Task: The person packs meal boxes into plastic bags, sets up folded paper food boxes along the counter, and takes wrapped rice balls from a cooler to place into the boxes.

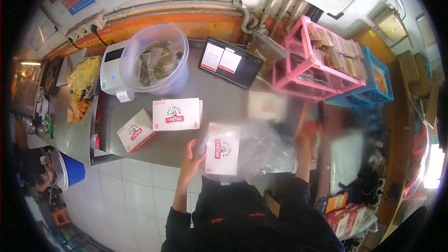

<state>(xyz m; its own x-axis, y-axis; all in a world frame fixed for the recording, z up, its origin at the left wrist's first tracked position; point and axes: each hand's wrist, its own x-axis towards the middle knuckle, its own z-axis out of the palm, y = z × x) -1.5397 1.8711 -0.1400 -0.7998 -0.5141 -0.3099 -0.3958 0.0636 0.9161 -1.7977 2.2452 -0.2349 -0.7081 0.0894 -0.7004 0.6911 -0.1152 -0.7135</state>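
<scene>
A white takeaway box [223,149] with a red and black chicken print appears to sit inside a clear plastic bag [268,151] at the counter's front edge. My left hand [190,162] is closed on the left side of the bag, beside the box. Over to the right, my right hand [304,142] is by the bag's far side, near a blurred reddish thing; haze hides its fingers. Two more printed boxes, one flat-on [176,115] and one turned at an angle [136,130], rest on the steel counter [224,105].
Behind the boxes stand a clear bucket of small sachets [179,77], a white printer [112,65] and a tablet [230,62]. Pink [298,74] and blue [380,77] racks occupy the right. At far left, another person's hand [46,172] is by a blue bucket [72,170].
</scene>
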